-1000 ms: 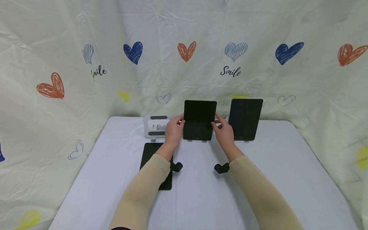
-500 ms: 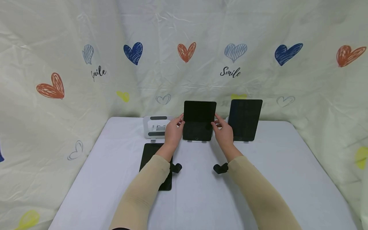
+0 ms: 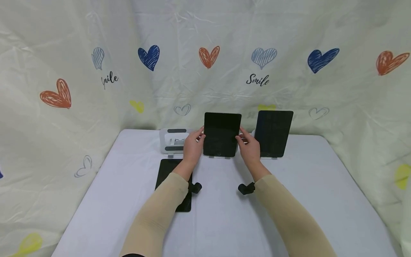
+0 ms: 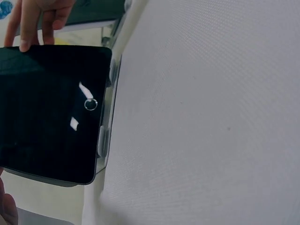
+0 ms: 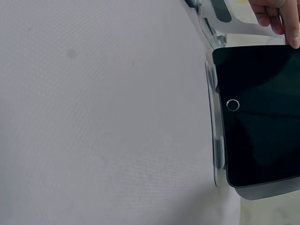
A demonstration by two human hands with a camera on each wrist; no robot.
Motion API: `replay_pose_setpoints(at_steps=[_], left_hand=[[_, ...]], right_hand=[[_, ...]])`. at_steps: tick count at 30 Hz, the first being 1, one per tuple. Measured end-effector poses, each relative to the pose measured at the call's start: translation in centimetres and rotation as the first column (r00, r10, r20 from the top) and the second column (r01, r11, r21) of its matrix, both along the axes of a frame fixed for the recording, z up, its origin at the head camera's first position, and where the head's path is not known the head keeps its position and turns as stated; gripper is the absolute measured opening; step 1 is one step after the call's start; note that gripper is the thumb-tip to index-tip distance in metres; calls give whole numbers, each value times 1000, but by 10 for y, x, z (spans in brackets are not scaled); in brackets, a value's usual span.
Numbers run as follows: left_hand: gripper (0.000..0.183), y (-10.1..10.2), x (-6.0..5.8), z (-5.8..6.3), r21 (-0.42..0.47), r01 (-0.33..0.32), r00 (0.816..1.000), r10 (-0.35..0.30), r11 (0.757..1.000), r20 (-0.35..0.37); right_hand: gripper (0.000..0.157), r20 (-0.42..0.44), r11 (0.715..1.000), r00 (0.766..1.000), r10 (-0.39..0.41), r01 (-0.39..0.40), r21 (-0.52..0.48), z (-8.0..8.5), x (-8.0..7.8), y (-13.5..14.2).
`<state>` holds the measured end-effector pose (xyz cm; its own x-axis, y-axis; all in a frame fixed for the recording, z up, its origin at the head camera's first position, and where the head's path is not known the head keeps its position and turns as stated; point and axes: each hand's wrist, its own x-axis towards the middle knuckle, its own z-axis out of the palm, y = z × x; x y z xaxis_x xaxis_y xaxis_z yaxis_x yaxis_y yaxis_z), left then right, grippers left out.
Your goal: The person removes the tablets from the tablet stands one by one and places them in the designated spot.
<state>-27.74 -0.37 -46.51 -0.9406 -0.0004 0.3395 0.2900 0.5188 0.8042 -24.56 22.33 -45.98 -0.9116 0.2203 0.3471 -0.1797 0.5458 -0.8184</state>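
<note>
A black tablet [image 3: 221,135] with a round home button stands upright, leaning back on a stand at the back of the table. Its lower edge sits at the stand's lip with grey pads [image 5: 220,152]. My left hand [image 3: 193,146] pinches the tablet's left edge, thumb at the front. On the opposite edge my right hand [image 3: 249,147] pinches it the same way; the left wrist view shows the right hand's fingertips [image 4: 24,45] right at the rim. Most of the stand is hidden behind the tablet.
Left of it is a white stand [image 3: 162,141] with dark pads and no tablet. A second tablet [image 3: 167,170] lies flat in front, partly under my left sleeve. To the right, a third tablet [image 3: 274,134] leans on its stand. A heart-printed curtain [image 3: 231,89] hangs behind the table.
The reflection line across the held tablet's screen is gone, and the screen now looks evenly dark. Both hands keep their hold almost in the same place.
</note>
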Motion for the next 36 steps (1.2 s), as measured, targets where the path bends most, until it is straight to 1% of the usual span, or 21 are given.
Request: replay_pose_setpoints(at_steps=[4, 7, 12, 17, 21, 25, 28, 31, 36], left_hand=[[39, -1, 2, 3, 70, 0, 1000, -1, 998, 15], [38, -2, 3, 3, 127, 10, 999, -14, 992, 29], [36, -5, 6, 2, 186, 28, 997, -41, 982, 67], [38, -9, 13, 5, 238, 52, 992, -78, 970, 100], [39, -12, 17, 5, 237, 75, 987, -106, 969, 122], [41, -14, 20, 5, 209, 92, 981, -124, 974, 146], [42, -16, 22, 5, 187, 112, 977, -143, 976, 161], [42, -18, 26, 4, 167, 132, 969, -163, 977, 187], [43, -21, 35, 1, 146, 154, 954, -185, 977, 236]], right_hand=[[46, -15, 1000, 1000, 21, -21, -11, 4, 2, 0], [46, -3, 998, 999, 46, -46, -34, 8, 6, 1], [47, 48, 993, 995, 86, -82, -85, 10, 10, 5], [48, 92, 984, 987, 129, -116, -135, 11, 14, 9], [48, 118, 973, 979, 168, -145, -177, 12, 18, 12], [49, 149, 966, 969, 197, -166, -198, 12, 21, 15], [50, 182, 961, 961, 209, -167, -220, 12, 25, 17], [50, 224, 956, 949, 222, -168, -239, 11, 29, 20], [52, 291, 943, 922, 256, -173, -284, 9, 38, 23]])
